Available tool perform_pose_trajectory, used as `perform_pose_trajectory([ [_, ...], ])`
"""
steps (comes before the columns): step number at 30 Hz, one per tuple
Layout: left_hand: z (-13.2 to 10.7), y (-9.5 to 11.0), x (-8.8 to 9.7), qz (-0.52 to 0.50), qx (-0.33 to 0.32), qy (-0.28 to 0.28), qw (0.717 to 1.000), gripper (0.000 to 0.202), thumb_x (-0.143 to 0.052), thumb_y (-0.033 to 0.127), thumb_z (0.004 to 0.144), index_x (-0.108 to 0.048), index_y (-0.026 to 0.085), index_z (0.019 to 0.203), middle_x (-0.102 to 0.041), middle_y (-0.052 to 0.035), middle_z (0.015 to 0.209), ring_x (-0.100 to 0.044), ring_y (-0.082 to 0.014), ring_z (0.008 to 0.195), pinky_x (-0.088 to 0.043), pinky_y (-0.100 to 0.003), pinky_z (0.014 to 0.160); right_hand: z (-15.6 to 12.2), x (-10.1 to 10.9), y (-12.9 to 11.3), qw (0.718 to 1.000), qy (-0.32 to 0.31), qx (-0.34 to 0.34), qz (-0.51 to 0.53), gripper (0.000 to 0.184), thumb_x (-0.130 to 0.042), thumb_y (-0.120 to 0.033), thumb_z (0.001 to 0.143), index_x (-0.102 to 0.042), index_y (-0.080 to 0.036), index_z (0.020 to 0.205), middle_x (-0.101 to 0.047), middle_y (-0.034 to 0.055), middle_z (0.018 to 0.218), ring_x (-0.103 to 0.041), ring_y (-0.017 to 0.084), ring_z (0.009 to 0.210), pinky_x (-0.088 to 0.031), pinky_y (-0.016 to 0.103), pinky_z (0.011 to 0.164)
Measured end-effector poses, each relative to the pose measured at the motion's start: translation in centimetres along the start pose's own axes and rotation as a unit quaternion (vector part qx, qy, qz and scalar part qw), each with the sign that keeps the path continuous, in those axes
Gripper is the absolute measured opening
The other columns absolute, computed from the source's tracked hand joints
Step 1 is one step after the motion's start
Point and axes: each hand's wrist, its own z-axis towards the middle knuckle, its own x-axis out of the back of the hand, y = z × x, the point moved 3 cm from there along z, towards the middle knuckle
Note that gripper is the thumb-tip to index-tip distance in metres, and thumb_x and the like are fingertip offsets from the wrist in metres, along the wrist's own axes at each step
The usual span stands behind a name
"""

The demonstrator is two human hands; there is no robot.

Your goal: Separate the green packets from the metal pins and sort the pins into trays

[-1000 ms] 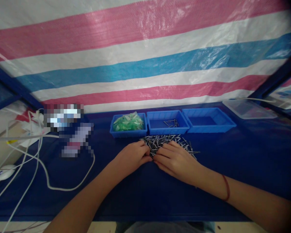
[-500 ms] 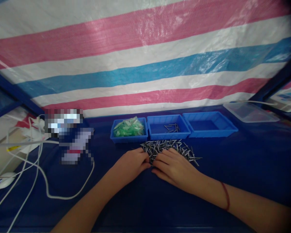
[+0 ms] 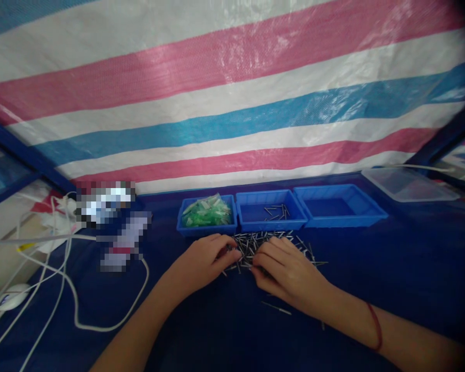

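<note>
A loose heap of thin metal pins, which look like blind rivets, lies on the blue tabletop. At the heap's left edge is my left hand, its thumb and curved fingers apart. My right hand rests over the right part of the heap with its fingers curled together; its fingertips are partly hidden, so I cannot see what is between them. One stray pin lies on the table in front of my right hand. Behind the heap, a few pins lie in the middle blue tray.
The left blue tray holds small green-and-clear plastic packets. To the right stands another blue tray, with a clear plastic lid beyond it. White cables and a blurred-out device occupy the left side.
My left thumb and fingers have spread apart, and my hands are slightly farther from each other. A stray pin now shows in front of my right hand. The view has shifted a little.
</note>
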Motion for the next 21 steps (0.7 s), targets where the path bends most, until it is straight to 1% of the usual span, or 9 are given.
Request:
perform_pose_trajectory([
  [3, 0.3, 0.6, 0.1, -0.075, -0.010, 0.003, 0.997, 0.028, -0.058, 0.041, 0.088, -0.062, 0.019, 0.106, -0.065, 0.0001, 0.087, -0.057, -0.0121, 0.073, -0.040, -0.022, 0.066, -0.1, 0.5, 0.5, 0.991, 0.041, -0.045, 0.116, 0.007, -0.054, -0.014, 0.087, -0.056, -0.017, 0.081, -0.056, 0.0023, 0.075, -0.046, 0.016, 0.074, -0.036, 0.032, 0.068],
  [5, 0.4, 1.1, -0.3, -0.107, -0.014, 0.014, 0.994, 0.022, -0.059, 0.036, 0.088, -0.065, 0.019, 0.100, -0.065, 0.0013, 0.083, -0.055, -0.0102, 0.068, -0.039, -0.021, 0.063, -0.3, 0.4, 0.7, 0.982, 0.054, -0.072, 0.169, 0.007, -0.053, -0.014, 0.088, -0.055, -0.018, 0.083, -0.056, 0.0022, 0.077, -0.048, 0.016, 0.075, -0.038, 0.030, 0.068],
  [7, 0.4, 1.6, -0.8, -0.130, -0.013, 0.035, 0.991, 0.018, -0.056, 0.032, 0.090, -0.067, 0.018, 0.091, -0.064, 0.0016, 0.078, -0.053, -0.0092, 0.066, -0.038, -0.020, 0.062, -0.4, 0.4, 0.7, 0.974, 0.060, -0.096, 0.194, 0.007, -0.053, -0.016, 0.089, -0.055, -0.018, 0.083, -0.056, 0.0024, 0.078, -0.050, 0.016, 0.077, -0.040, 0.030, 0.068],
  [10, 0.4, 1.9, -1.4, -0.179, 0.000, 0.071, 0.981, 0.020, -0.055, 0.033, 0.090, -0.067, 0.017, 0.087, -0.064, 0.0013, 0.075, -0.052, -0.0093, 0.064, -0.039, -0.020, 0.061, -0.5, 0.5, 0.7, 0.968, 0.085, -0.115, 0.205, 0.007, -0.053, -0.016, 0.088, -0.054, -0.019, 0.082, -0.056, 0.0023, 0.079, -0.051, 0.016, 0.077, -0.041, 0.030, 0.067],
  [13, 0.4, 1.7, -1.9, -0.239, 0.023, 0.114, 0.964, 0.021, -0.059, 0.036, 0.086, -0.064, 0.017, 0.093, -0.063, 0.0016, 0.072, -0.054, -0.0102, 0.063, -0.042, -0.021, 0.060, -0.2, 0.9, 0.7, 0.966, 0.112, -0.112, 0.204, 0.008, -0.053, -0.015, 0.088, -0.053, -0.020, 0.081, -0.056, 0.0022, 0.078, -0.052, 0.016, 0.075, -0.042, 0.029, 0.066],
  [15, 0.4, 1.5, -2.1, -0.252, 0.041, 0.137, 0.957, 0.020, -0.061, 0.036, 0.084, -0.063, 0.016, 0.090, -0.062, 0.0020, 0.070, -0.055, -0.0104, 0.062, -0.042, -0.021, 0.059, -0.1, 1.0, 0.7, 0.966, 0.119, -0.106, 0.205, 0.008, -0.053, -0.015, 0.088, -0.053, -0.020, 0.082, -0.056, 0.0024, 0.078, -0.052, 0.016, 0.075, -0.043, 0.030, 0.065],
  [18, 0.2, 1.5, -2.3, -0.240, 0.050, 0.157, 0.957, 0.021, -0.062, 0.036, 0.084, -0.062, 0.016, 0.078, -0.062, 0.0018, 0.069, -0.054, -0.0099, 0.061, -0.042, -0.020, 0.057, -0.1, 0.9, 0.9, 0.967, 0.112, -0.103, 0.203, 0.006, -0.053, -0.016, 0.089, -0.053, -0.020, 0.085, -0.056, 0.0030, 0.079, -0.053, 0.017, 0.077, -0.044, 0.030, 0.066],
  [21, 0.1, 1.8, -2.3, -0.233, 0.028, 0.170, 0.957, 0.019, -0.061, 0.033, 0.085, -0.063, 0.016, 0.076, -0.064, 0.0015, 0.072, -0.056, -0.0095, 0.063, -0.043, -0.019, 0.060, -0.1, 0.6, 1.1, 0.973, 0.086, -0.096, 0.191, 0.004, -0.052, -0.016, 0.090, -0.054, -0.019, 0.091, -0.057, 0.0043, 0.082, -0.053, 0.017, 0.078, -0.045, 0.031, 0.067],
])
